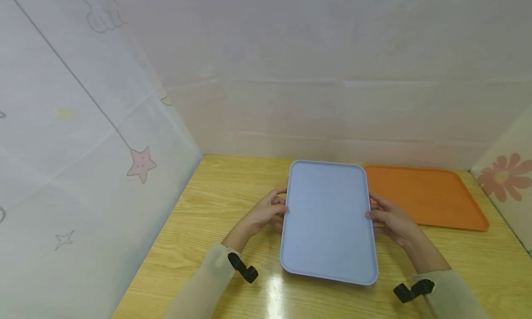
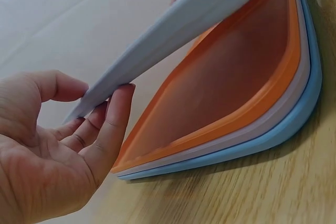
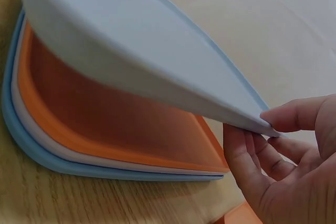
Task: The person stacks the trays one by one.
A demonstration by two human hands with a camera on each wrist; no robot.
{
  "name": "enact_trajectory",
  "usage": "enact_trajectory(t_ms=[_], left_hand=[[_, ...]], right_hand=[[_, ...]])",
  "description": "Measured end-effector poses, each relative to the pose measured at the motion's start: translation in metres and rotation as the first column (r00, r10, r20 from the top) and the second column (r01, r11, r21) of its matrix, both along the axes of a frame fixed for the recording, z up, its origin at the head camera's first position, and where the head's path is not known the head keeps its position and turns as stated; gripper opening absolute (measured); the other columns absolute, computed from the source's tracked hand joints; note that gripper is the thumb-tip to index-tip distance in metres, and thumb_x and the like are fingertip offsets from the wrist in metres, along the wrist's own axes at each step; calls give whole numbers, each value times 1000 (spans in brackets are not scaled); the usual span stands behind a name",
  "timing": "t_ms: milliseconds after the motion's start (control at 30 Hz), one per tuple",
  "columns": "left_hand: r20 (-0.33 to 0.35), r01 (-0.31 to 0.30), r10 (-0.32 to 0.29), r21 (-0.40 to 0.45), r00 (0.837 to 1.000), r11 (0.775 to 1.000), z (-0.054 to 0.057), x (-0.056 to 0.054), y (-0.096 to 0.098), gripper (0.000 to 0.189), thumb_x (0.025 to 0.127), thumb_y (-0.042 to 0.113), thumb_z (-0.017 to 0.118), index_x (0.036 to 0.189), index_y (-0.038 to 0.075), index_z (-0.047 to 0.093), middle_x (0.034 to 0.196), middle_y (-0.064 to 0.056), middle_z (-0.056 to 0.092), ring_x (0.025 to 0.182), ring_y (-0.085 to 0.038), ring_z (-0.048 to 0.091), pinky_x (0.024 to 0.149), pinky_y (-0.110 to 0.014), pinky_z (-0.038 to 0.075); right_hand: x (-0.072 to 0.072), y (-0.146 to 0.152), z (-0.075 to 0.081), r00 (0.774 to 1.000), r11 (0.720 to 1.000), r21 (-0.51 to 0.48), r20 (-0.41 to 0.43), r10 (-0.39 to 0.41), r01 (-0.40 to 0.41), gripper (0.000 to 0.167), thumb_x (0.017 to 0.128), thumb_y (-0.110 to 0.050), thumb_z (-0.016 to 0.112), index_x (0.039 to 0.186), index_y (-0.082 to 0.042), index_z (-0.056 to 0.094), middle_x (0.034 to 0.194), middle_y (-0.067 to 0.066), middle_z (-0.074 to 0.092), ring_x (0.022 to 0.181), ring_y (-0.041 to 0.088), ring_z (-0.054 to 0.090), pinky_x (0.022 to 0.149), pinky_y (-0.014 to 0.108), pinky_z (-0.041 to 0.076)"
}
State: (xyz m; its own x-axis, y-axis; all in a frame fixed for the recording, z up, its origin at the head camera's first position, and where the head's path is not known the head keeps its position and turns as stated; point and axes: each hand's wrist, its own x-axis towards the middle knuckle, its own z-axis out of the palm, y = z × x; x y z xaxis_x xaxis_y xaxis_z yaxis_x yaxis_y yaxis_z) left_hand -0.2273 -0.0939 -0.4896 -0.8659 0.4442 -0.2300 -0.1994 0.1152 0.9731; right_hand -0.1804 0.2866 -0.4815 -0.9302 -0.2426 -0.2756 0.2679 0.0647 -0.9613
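My left hand [image 1: 266, 211] and right hand [image 1: 394, 221] hold a pale blue rectangular tray [image 1: 328, 222] by its two long sides. Each thumb lies on the rim, with the fingers bent beneath the edge. Both wrist views show this tray tilted and raised over a stack of trays. On top of that stack is an orange tray [image 2: 236, 61], with a lilac tray [image 2: 252, 127] and a blue tray [image 2: 273, 134] under it. From the head view the held tray hides the stack.
Another orange tray [image 1: 428, 196] lies flat at the back right of the wooden table [image 1: 232, 176]. A pale sheet [image 1: 291, 102] hangs behind the table, and a printed sheet [image 1: 83, 171] runs along its left side. The printed covering continues at the right edge.
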Motion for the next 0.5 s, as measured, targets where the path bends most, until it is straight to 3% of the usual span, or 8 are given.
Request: enact_trajectory(t_ms=[500], left_hand=[[24,-13,13,-13,1000,1000,-3,-3,4,64,95,11,63,154,17,37,109,-11,58,91,-23,64,65,-40,62]], right_hand=[[-7,0,-3,1000,999,42,14,-13,12,79,98,-8,58,163,-11,13,125,14,49,99,18,64,85,39,59]])
